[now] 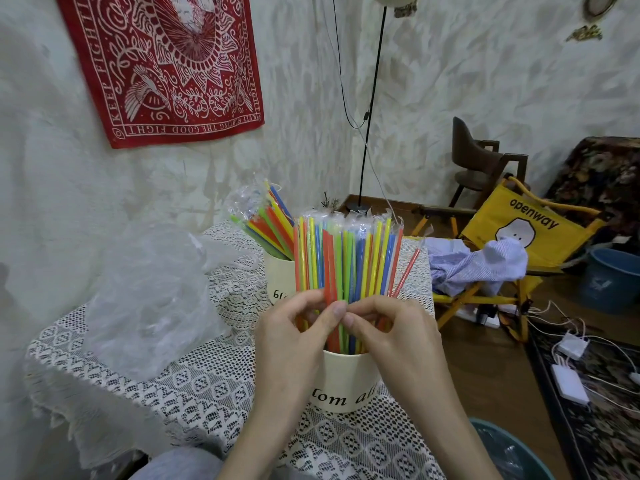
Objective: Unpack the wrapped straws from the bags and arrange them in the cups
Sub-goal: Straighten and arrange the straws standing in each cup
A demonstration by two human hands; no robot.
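Holding straws over near cup

Left hand (294, 327) and right hand (391, 327) both pinch the upright wrapped straws (346, 261) standing in the near cup (349, 382). Far cup (278, 275) behind holds more straws. Empty bag (149, 296) lies left.

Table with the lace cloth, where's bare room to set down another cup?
Free lace on the table lies left of the near cup, below the plastic bag. It is crowded at the centre and right edge: both hands grip straws there, with the far cup behind.
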